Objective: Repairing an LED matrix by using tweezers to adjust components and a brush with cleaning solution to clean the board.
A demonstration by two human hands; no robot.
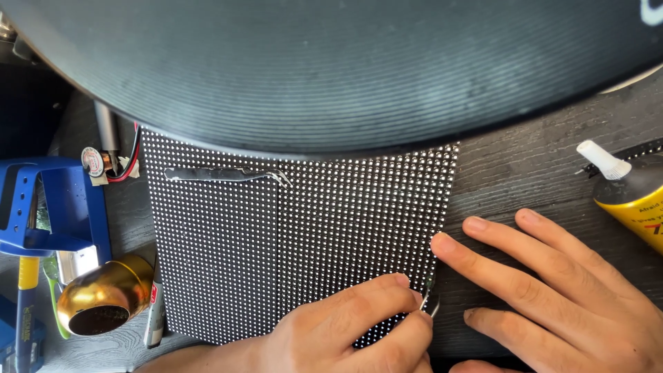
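- Head view: a black dot-grid panel [304,242] lies flat on the dark wooden table [525,166]. Its far edge is hidden under a large dark ribbed disc [331,62] that fills the top of the picture.
- The left hand [338,328] rests on the panel's near right corner, fingers pinched narrow on a small thin tool [429,302]. Only the tool's tip shows, so I cannot tell what kind it is. The tip meets the panel's right edge just beyond the fingertips, which looks like a grip for fine work at that edge.
- The right hand [552,283] lies just to the right of the left hand, flat on the table, fingers spread and holding nothing. Its forefinger tip touches the panel's right edge just above the tool, seemingly to steady the panel.
- The panel is nearly square, so no long axis is clear. Its sides run roughly away from the person and are turned slightly. A seam runs down its middle, and a strip of clear tape [224,174] lies across its upper left.
- Beyond the right hand, a yellow glue tube [632,193] lies with its white nozzle pointing up-left.
- Well left of the left hand sit a gold cup [103,297] on its side, a blue tool [48,207] and red and black wires [128,162].
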